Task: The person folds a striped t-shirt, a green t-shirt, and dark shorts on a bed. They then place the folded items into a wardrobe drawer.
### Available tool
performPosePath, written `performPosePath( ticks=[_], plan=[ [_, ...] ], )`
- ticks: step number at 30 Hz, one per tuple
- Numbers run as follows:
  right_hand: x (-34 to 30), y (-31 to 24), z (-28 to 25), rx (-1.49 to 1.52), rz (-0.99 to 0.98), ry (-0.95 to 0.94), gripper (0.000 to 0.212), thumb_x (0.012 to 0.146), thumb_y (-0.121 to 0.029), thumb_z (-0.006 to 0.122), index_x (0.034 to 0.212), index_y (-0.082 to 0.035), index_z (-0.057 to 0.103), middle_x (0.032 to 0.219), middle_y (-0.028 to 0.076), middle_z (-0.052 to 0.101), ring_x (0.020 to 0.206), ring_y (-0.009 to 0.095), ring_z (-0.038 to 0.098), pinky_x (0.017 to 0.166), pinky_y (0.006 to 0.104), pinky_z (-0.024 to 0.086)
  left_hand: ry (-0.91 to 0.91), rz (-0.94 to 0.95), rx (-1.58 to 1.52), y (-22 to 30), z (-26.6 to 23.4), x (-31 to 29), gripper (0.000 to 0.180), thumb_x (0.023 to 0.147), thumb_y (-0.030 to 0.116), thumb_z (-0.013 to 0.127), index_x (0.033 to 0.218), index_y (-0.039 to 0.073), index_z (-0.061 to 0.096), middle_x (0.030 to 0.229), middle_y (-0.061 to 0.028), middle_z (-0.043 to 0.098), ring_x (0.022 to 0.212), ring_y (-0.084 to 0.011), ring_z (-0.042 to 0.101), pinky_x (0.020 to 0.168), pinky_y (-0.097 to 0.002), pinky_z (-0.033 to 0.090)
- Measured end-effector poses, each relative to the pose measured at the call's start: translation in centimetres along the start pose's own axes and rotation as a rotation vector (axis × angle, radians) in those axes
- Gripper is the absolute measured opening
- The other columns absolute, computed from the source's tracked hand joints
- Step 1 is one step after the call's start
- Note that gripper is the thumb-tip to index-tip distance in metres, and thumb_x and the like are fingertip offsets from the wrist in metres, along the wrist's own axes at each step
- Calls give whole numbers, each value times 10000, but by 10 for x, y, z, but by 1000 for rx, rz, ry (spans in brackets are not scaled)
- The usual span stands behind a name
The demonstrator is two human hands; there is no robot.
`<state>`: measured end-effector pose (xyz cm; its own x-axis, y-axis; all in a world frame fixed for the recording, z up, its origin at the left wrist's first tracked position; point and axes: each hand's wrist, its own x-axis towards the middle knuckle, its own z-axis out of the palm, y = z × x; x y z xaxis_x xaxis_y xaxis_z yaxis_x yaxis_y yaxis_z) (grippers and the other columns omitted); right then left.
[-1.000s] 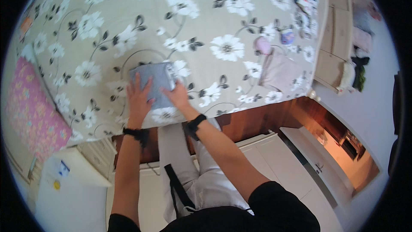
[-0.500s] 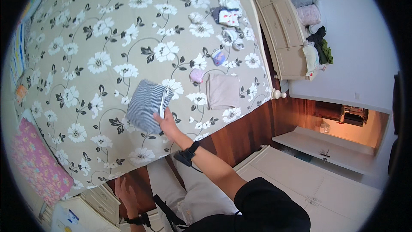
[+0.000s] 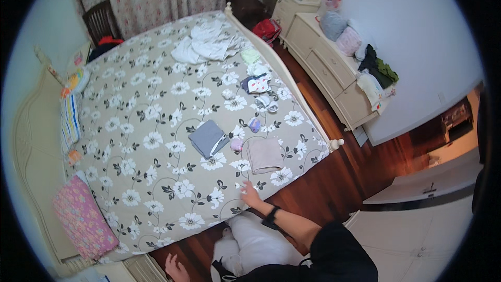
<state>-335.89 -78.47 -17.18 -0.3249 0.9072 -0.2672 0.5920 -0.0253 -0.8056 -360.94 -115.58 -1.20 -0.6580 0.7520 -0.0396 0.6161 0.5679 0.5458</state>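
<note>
My right hand point(image 3: 250, 195) is over the near edge of the bed, holding nothing, its fingers loosely apart. Beyond it, the folded blue-grey striped cloth point(image 3: 206, 137) with a white strip at one corner lies flat on the flowered bedspread point(image 3: 151, 169), apart from the hand. To its right is a folded beige cloth point(image 3: 265, 155), the nearest item to my right hand. A small rolled pink bundle point(image 3: 236, 144) sits between the two. My left hand point(image 3: 176, 268) hangs low beside the bed with fingers spread, touching nothing.
Small rolled and folded clothes, among them a purple bundle point(image 3: 254, 125), line the bed's right side. A crumpled white sheet point(image 3: 209, 44) lies at the far end. A pink flowered pillow point(image 3: 85, 216) is at left, a cream dresser point(image 3: 326, 70) at right, white cabinets point(image 3: 412, 240) at lower right.
My right hand has let go of the striped cloth, which now lies farther up the bed beside the pink bundle. The hand has drawn back, and the view has shifted to show more of the room.
</note>
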Motion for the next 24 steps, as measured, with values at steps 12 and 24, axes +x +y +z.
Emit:
performPosePath(
  ticks=[12,24],
  plan=[
    [-292,79,-278,-92,479,390,492,842,-74,616,1296,-29,433,1104,190,677,1017,364,651,906,445,511,-347,458,-121,142,17,-32,318,798,-52,562,1088,40,653,1176,-157,642,1091,-367,602,943,-424,482],
    [-382,261,-486,365,556,762,466,886,52,569,1312,-34,401,1014,148,664,721,207,696,622,306,584,-459,1051,-68,559,238,-6,320,789,-44,509,1017,99,682,1109,-109,676,984,-318,655,818,-408,540]
  ],
)
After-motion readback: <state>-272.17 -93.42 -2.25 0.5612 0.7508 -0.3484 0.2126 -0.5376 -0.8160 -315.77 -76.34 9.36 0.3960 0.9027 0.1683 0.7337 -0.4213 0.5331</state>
